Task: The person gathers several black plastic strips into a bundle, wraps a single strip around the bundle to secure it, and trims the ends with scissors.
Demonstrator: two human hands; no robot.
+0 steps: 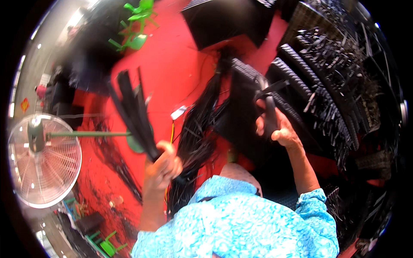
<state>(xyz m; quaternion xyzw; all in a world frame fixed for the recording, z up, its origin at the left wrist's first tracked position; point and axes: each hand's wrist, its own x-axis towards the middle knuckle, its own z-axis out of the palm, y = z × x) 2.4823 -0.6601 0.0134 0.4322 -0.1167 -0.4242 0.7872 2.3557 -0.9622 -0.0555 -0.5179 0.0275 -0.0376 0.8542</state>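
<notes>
Left hand [165, 165] clear of panel edge [245, 70]

Black strips [137, 114], red floor [163, 64], turquoise-and-white mottled shirt [249, 223], bright green chairs [138, 41], dull green fan pole [99, 134]

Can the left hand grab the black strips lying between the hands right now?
Probably not easily: the left hand is closed around a strip bundle, though the black strips lie mostly uncovered.
</notes>
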